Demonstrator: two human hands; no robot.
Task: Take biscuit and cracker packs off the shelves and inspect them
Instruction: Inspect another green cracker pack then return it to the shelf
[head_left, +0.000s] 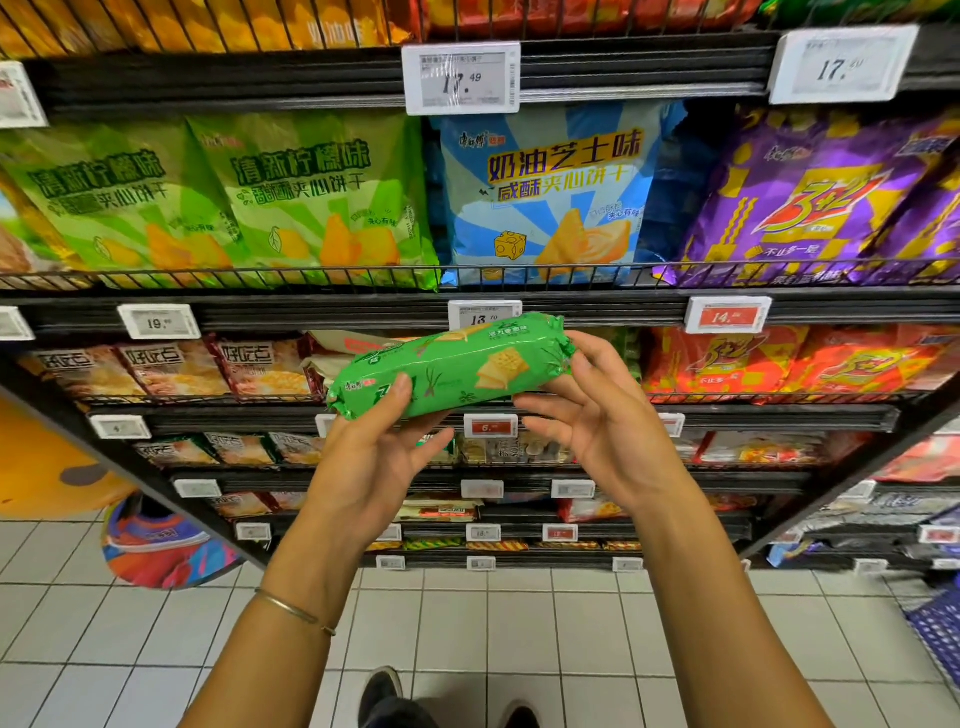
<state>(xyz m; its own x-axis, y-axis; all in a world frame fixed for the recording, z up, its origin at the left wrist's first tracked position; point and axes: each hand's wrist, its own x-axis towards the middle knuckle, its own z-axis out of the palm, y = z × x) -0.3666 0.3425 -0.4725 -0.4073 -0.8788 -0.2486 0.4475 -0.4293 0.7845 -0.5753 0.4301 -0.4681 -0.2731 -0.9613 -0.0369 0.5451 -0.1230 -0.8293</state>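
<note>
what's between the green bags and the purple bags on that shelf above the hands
In the head view, one blue bag with a cheese picture stands between the green bags and the purple bags.

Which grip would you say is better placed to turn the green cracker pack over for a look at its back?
Probably left. The left grip wraps the green cracker pack, thumb on the front and fingers beneath; the right grip merely cradles the crimped end, lower fingers splayed free.

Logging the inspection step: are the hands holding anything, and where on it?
The green pack, by both ends: the left hand grips its left end, thumb on front; the right hand holds its right end.
</note>
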